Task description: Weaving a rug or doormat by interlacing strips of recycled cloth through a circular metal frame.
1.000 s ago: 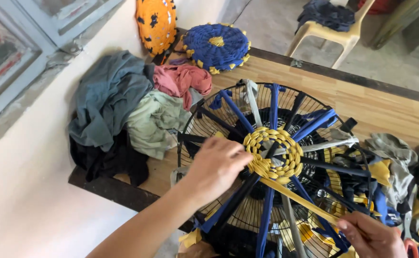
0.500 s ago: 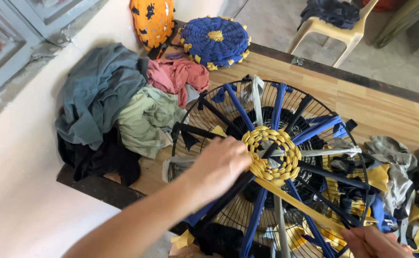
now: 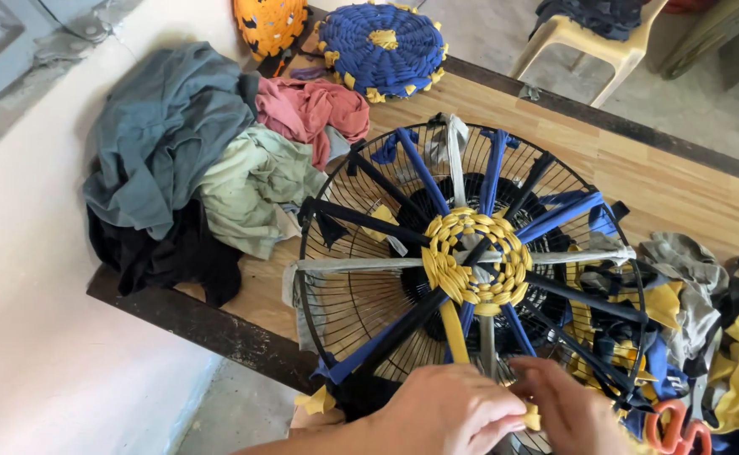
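Observation:
A round black wire fan guard (image 3: 304, 286) lies on the wooden table (image 3: 690, 185), strung with blue, black and grey fabric spokes. A yellow woven disc (image 3: 476, 258) fills its centre. From the disc a yellow fabric strip (image 3: 453, 330) runs down toward me. My left hand (image 3: 445, 413) and my right hand (image 3: 573, 414) meet at the guard's near rim, fingers pinched together on the strip's end. The lower part of the strip is hidden under my hands.
A heap of grey, green, pink and black clothes (image 3: 176, 160) lies at the table's left. A finished blue and yellow round mat (image 3: 382, 42) sits at the back. Orange-handled scissors (image 3: 671, 426) and fabric scraps (image 3: 698, 295) lie on the right. A plastic chair (image 3: 589, 38) stands beyond.
My left hand left the woven centre and came down to the near rim, joining my right hand. The yellow strip swung from the lower right to straight toward me.

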